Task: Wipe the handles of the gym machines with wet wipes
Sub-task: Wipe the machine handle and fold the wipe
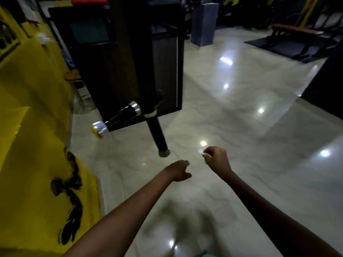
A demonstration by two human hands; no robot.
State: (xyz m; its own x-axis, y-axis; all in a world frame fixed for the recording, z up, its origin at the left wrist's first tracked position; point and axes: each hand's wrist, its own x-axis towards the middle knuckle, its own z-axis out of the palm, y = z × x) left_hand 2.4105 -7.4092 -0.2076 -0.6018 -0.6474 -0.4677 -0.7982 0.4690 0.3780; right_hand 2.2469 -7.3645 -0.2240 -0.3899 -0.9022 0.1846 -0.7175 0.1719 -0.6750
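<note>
Two black machine handles hang from a dark upright post. One handle (118, 117) points left and has silver end caps. The other handle (157, 132) points down towards me and ends in a silver cap. My right hand (217, 159) is held below and right of them, and it pinches a small white wet wipe (202, 152) in curled fingers. My left hand (179, 170) is just beside it, lower and to the left, with its fingers curled and nothing visible in it. Neither hand touches a handle.
A yellow wall (31, 127) with black painted marks runs along the left. A dark wooden cabinet (115, 58) stands behind the handles. The pale glossy floor (241, 117) spreads right. A bench on a black mat (297, 38) stands far right, and a grey bin (204, 21) at the back.
</note>
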